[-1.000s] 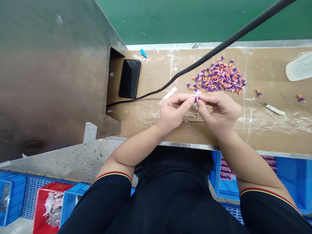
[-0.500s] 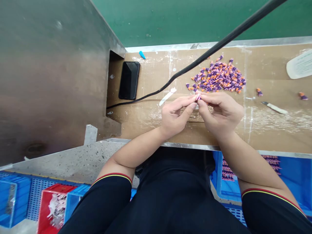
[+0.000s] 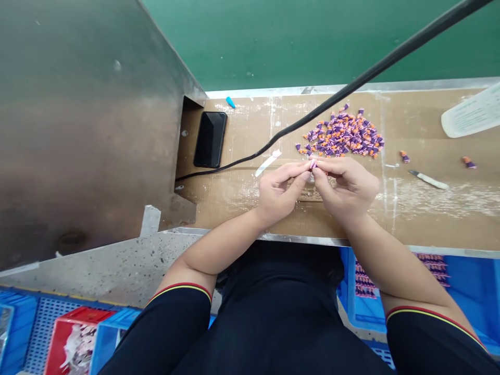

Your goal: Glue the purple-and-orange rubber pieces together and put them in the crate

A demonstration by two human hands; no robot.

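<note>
- Small pink-and-purple piece (image 3: 313,164) at the centre of the view, raised just above the cardboard-covered surface (image 3: 441,224), with clock positions taken from it and 12 o'clock pointing away from the person
- Fingers (image 3: 301,168) of both hands together, clamped on that piece from either side
- Left hand (image 3: 278,191) at 8 o'clock and right hand (image 3: 346,188) at 4 o'clock, close together, fingertips meeting at the piece
- Loose pile of small purple-and-orange pieces (image 3: 339,134) at 12 to 1 o'clock, just beyond the hands
- Two stray pieces, one (image 3: 404,156) and another (image 3: 469,163), at about 3 o'clock, well apart from the pile
- Blue plastic crate (image 3: 469,294) at 5 o'clock, below the surface edge, holding rows of purple-and-pink pieces (image 3: 365,281)
- Red box (image 3: 72,338) and blue crate (image 3: 109,338) at 7 to 8 o'clock, low down beside the person's legs, contents unclear
- Craft knife (image 3: 428,179) at 3 o'clock, lying flat
- White strip (image 3: 267,163) at 9 o'clock, just beside the left hand
- Black phone (image 3: 210,139) at 9 o'clock, lying face up
- Black cable (image 3: 351,94) running diagonally across the surface, above the pile
- Metal panel (image 3: 86,130) blocking the left side of the view
</note>
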